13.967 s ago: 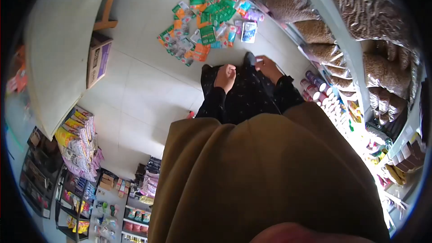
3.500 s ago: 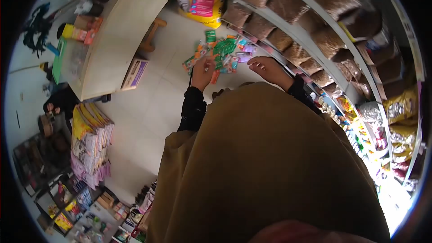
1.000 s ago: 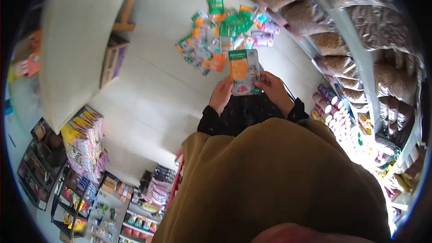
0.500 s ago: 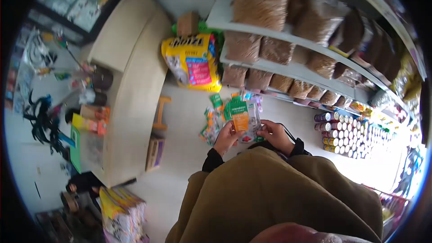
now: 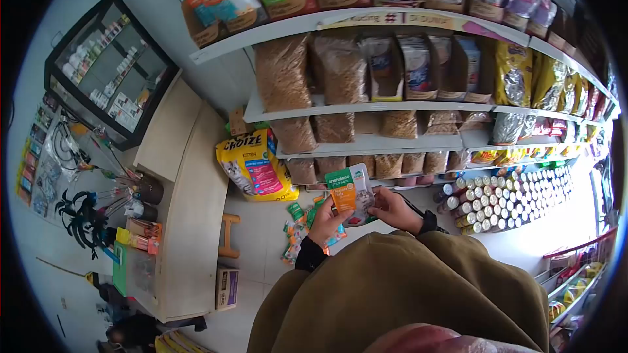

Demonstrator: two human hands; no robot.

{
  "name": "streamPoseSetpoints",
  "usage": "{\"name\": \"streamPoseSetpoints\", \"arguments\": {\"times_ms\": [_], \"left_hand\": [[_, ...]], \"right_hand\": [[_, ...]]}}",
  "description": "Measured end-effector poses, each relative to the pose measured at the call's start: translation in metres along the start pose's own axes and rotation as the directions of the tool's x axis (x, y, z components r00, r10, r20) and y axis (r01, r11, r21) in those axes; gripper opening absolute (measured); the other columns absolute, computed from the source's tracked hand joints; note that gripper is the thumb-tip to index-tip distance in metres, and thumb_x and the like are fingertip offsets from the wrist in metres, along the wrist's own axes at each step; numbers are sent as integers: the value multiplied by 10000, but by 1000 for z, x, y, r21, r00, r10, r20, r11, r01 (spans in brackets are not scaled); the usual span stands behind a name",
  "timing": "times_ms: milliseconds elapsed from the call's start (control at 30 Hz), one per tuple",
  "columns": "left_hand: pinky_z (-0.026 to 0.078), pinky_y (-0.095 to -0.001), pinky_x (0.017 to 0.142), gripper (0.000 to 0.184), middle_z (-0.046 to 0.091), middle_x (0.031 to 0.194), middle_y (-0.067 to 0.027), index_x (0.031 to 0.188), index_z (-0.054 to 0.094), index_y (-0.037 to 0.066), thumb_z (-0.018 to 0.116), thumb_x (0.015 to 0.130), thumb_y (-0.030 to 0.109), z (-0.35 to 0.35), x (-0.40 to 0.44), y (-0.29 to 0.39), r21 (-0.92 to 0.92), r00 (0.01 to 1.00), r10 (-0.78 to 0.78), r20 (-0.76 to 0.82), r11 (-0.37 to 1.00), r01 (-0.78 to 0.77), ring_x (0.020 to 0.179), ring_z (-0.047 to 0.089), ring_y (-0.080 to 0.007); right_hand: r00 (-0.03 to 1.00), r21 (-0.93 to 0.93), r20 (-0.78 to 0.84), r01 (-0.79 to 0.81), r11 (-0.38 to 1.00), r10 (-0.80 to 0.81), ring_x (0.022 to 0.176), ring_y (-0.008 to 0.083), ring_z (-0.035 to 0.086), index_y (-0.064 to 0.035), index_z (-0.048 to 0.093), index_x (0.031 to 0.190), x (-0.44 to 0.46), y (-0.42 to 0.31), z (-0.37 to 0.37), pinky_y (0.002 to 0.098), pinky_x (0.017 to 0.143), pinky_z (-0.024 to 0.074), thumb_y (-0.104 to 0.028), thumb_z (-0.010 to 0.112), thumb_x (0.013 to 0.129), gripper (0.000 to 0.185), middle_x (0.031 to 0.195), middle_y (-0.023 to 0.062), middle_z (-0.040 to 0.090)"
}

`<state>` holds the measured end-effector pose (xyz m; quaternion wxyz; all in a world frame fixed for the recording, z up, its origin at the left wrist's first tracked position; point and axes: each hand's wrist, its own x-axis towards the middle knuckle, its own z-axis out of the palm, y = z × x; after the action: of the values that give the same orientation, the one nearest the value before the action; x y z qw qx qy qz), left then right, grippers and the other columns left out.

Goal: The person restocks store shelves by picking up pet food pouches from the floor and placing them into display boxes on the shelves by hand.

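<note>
Up in front of my chest is a pet food pouch (image 5: 343,197) with a green top and an orange panel. My left hand (image 5: 327,223) grips its lower left side, thumb over the front. A grey-white section (image 5: 361,186) with a cat picture sits at its right; I cannot tell whether this is the same pouch or a second one behind. My right hand (image 5: 396,212) pinches that right side near the lower edge. Below, a loose pile of green and orange pouches (image 5: 293,242) lies on the floor, partly hidden by my hands.
Shelves (image 5: 392,144) ahead carry bags of brown kibble and packaged food. A yellow bag (image 5: 258,167) stands on the floor beside the wooden counter (image 5: 196,222). Rows of cans (image 5: 497,199) are stacked at right. A wooden stool (image 5: 229,235) and a box (image 5: 227,287) stand by the counter.
My view has tilted up, bringing more of the shelves and the glass cabinet into sight. Both hands still hold the pouch, now turned slightly and in front of the lowest shelf.
</note>
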<state>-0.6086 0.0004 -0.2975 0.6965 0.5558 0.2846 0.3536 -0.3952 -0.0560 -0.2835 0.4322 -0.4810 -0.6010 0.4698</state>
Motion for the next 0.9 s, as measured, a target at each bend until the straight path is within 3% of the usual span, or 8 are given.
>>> {"name": "streamPoseSetpoints", "arguments": {"times_ms": [133, 267, 400, 567, 667, 800, 867, 900], "left_hand": [[451, -259, 865, 422, 576, 1112, -39, 1213, 456, 25, 633, 830, 42, 62, 12, 0, -41, 1000, -3, 10, 999, 4, 985, 563, -115], [433, -276, 898, 433, 573, 1131, -55, 1210, 461, 22, 649, 823, 68, 109, 23, 4, -32, 996, 26, 90, 999, -23, 1013, 555, -124], [434, -271, 892, 437, 571, 1140, -61, 1215, 465, 26, 652, 822, 75, 144, 35, -7, 2, 988, 17, 156, 1000, -17, 1003, 560, -124], [466, -290, 872, 453, 568, 1143, -67, 1234, 440, 21, 635, 825, 44, 180, 51, -3, 16, 974, 53, 221, 998, -58, 1006, 566, -143], [502, -314, 845, 472, 564, 1143, -77, 1253, 409, 17, 614, 828, 7, 196, 65, 1, -3, 953, 30, 300, 1000, -31, 1002, 575, -167], [503, -320, 860, 481, 559, 1141, -83, 1252, 395, 10, 615, 824, -8, 216, 89, 22, -8, 936, -14, 353, 1000, 18, 1024, 566, -179], [516, -320, 837, 483, 559, 1140, -86, 1256, 390, 8, 606, 824, -20, 227, 96, 41, -25, 926, 119, 359, 993, -118, 992, 582, -178], [516, -320, 837, 483, 559, 1140, -86, 1256, 390, 8, 606, 824, -20, 230, 98, 50, -29, 928, 103, 359, 995, -100, 992, 582, -178]], "right_hand": [[997, 245, -68, 63, 968, -48, 798, 111, 596, -7, 428, 1217, -35, -5, -45, 255, 679, 488, -52, 649, 809, 466, 878, 62, 621], [997, 287, -40, 76, 955, -68, 801, 88, 584, -7, 469, 1193, -69, -14, -87, 240, 692, 484, -63, 644, 825, 412, 889, 51, 631], [998, 128, 58, -26, 991, 19, 856, 73, 556, 9, 520, 1134, -95, -17, -126, 236, 717, 465, -38, 651, 818, 346, 945, 30, 620], [998, 189, -46, -23, 982, 32, 832, 62, 557, 14, 579, 1045, -116, -22, -151, 230, 708, 465, -41, 655, 815, 248, 917, 20, 627], [995, 58, -96, -24, 998, 29, 825, 57, 560, 12, 581, 1045, -121, -30, -171, 223, 704, 466, -41, 650, 818, 243, 910, 15, 628], [984, 189, -177, 33, 981, 0, 827, 62, 569, 14, 581, 1036, -119, -38, -192, 218, 705, 471, -44, 644, 823, 229, 898, 10, 628], [967, 90, -250, 70, 993, -46, 840, 66, 575, 11, 580, 1050, -116, -39, -201, 218, 709, 474, -41, 637, 828, 235, 898, 11, 633], [967, 100, -252, 55, 993, -28, 840, 66, 575, 11, 580, 1050, -115, -43, -203, 218, 709, 474, -41, 637, 828, 235, 898, 11, 633]]}}
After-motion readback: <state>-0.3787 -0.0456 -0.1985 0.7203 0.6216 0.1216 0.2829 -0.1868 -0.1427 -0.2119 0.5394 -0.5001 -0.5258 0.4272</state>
